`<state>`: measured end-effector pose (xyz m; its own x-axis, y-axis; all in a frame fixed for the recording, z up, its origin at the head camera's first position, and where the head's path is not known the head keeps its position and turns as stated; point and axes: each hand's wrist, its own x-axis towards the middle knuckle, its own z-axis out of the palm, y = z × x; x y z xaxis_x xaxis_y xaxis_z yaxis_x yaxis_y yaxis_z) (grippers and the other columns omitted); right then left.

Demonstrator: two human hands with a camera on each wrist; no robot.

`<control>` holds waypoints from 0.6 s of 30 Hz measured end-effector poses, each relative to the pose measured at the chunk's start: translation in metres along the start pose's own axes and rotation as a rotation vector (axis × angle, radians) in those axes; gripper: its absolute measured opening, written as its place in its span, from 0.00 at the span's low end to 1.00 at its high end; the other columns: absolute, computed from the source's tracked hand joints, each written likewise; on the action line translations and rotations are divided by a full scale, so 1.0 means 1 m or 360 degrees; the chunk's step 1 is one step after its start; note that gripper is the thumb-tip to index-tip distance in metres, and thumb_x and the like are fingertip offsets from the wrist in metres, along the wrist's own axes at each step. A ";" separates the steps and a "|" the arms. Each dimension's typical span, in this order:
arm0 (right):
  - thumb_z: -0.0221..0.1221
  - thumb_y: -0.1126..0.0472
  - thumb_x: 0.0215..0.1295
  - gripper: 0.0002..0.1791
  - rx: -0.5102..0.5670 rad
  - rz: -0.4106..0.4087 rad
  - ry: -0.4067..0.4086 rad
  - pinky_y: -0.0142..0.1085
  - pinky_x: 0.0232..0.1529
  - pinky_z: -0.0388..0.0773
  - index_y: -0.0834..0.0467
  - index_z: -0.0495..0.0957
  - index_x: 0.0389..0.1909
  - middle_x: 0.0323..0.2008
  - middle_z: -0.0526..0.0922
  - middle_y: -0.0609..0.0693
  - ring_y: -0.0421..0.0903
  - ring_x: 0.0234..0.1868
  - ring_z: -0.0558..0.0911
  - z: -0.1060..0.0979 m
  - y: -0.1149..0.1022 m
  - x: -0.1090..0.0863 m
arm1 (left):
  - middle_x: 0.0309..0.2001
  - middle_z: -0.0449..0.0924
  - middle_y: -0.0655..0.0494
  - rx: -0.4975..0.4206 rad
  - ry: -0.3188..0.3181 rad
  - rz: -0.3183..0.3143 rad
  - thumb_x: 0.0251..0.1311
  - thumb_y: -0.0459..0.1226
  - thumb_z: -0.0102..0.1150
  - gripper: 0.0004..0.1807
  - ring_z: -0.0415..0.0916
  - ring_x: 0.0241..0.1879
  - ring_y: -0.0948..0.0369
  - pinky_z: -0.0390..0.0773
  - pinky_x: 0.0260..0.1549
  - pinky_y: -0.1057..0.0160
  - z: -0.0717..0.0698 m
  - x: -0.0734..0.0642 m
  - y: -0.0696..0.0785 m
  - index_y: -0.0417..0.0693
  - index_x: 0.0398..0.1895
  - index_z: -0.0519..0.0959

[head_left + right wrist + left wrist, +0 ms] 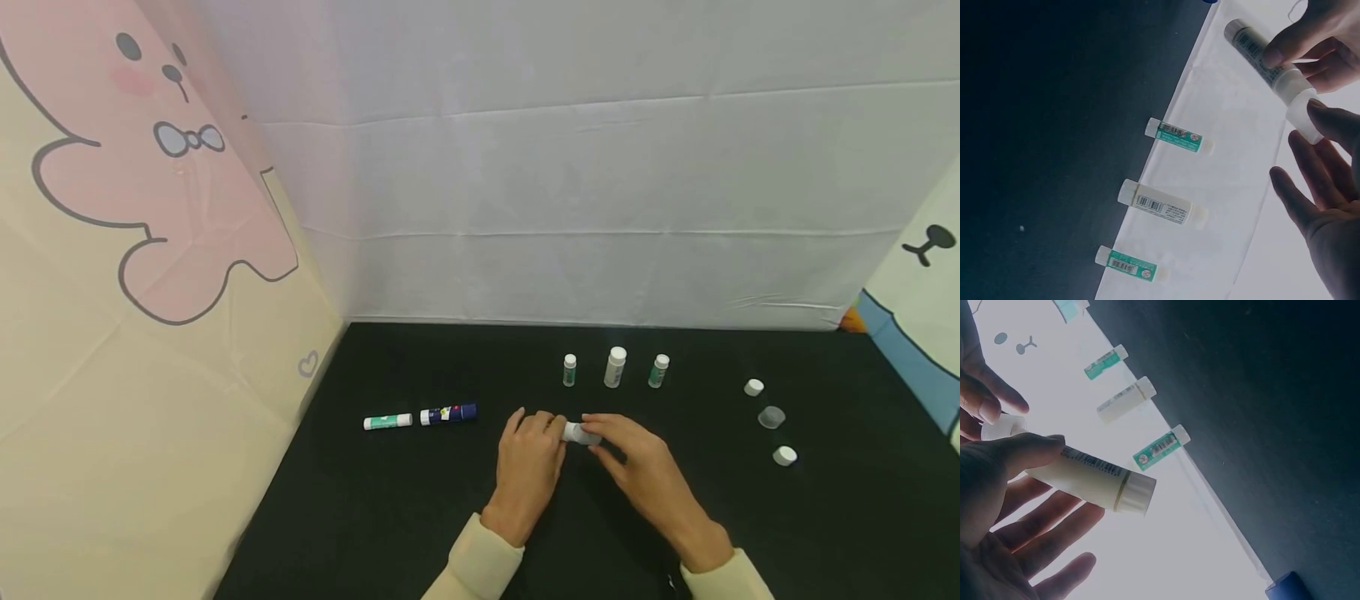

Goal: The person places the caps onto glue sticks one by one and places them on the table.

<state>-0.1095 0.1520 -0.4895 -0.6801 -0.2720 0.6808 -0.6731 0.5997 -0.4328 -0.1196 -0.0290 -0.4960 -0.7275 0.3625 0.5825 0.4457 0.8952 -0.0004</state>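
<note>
My left hand grips a white glue stick with a barcode label, its thumb pressed along the barrel. At the other end, my right hand pinches a translucent cap between thumb and fingertips. The cap sits at the end of the glue stick, in line with it. In the head view the fingers hide most of the barrel, and both hands meet low over the black table.
Behind the hands stand two small green glue sticks and a larger white one. To the left lie a green glue stick and a navy one. Two white caps and a translucent cap are at right.
</note>
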 end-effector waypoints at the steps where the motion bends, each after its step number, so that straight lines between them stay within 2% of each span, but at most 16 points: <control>1: 0.79 0.83 0.37 0.29 0.0007 -0.0008 0.0006 0.15 0.60 0.69 0.61 0.88 0.45 0.48 0.90 0.53 0.53 0.46 0.89 0.000 0.001 0.000 | 0.40 0.89 0.58 0.0006 0.0007 0.0008 0.53 0.40 0.83 0.15 0.87 0.41 0.62 0.84 0.57 0.52 0.000 0.000 0.000 0.51 0.43 0.90; 12: 0.79 0.82 0.37 0.31 0.0067 -0.0056 0.0061 0.16 0.59 0.72 0.61 0.87 0.47 0.49 0.90 0.52 0.52 0.44 0.90 0.002 0.004 -0.002 | 0.39 0.88 0.57 -0.0007 0.0051 0.0043 0.53 0.40 0.83 0.15 0.87 0.39 0.62 0.84 0.57 0.52 0.002 -0.002 -0.001 0.50 0.43 0.90; 18: 0.79 0.82 0.37 0.31 0.0093 -0.0093 0.0062 0.17 0.60 0.72 0.62 0.87 0.47 0.48 0.90 0.53 0.53 0.44 0.89 0.002 0.004 -0.001 | 0.39 0.88 0.58 0.0032 0.0065 0.0073 0.52 0.41 0.83 0.15 0.87 0.39 0.62 0.84 0.58 0.52 0.003 -0.002 -0.001 0.51 0.42 0.90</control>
<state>-0.1124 0.1532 -0.4932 -0.6283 -0.2749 0.7278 -0.7277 0.5383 -0.4249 -0.1198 -0.0296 -0.4996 -0.6844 0.3929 0.6142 0.4675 0.8829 -0.0438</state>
